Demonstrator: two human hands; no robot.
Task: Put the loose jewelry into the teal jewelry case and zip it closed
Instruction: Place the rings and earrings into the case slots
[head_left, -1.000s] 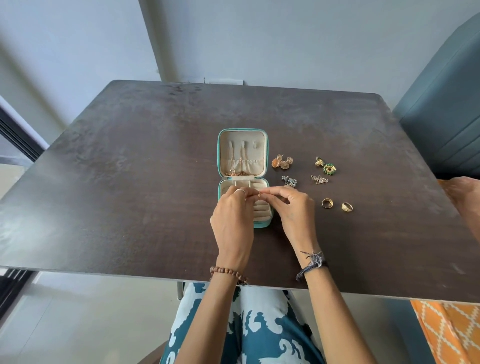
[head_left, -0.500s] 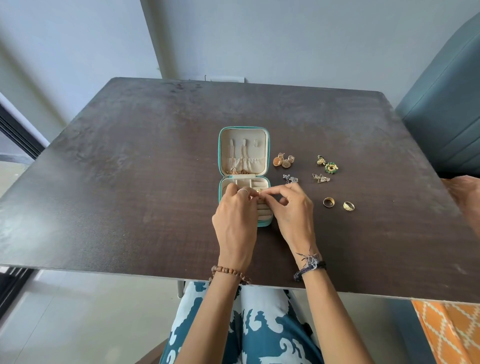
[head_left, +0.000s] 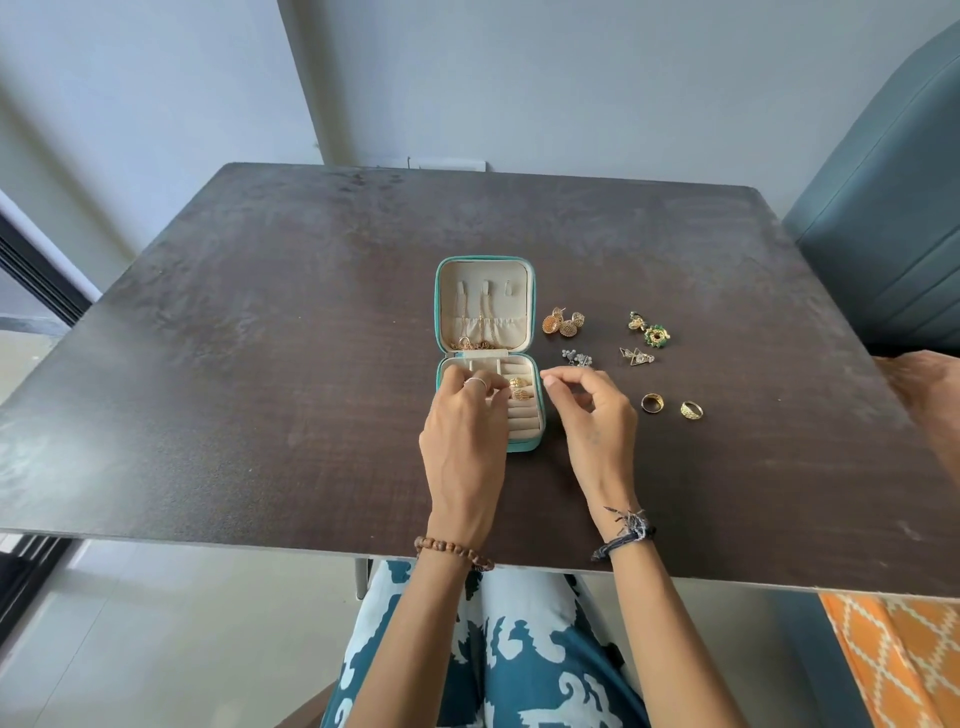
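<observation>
The teal jewelry case lies open at the middle of the dark table, with gold chains hanging in its lid. Two gold rings sit in the base's ring rolls. My left hand rests over the left half of the base, its bent fingertips touching the rolls beside those rings. My right hand hovers just right of the case, fingers loosely curled and holding nothing. On the table to the right lie gold dome earrings, green earrings, silver cluster earrings, triangle earrings and two gold rings.
The dark table reaches the wall at the back, and its front edge is at my lap. A teal chair stands at the right. Another person's arm and orange patterned cloth are at the right edge.
My right hand has let go at the ring rolls and drawn back to the right, off the case. A second gold ring now shows in the rolls. My left hand stays on the base.
</observation>
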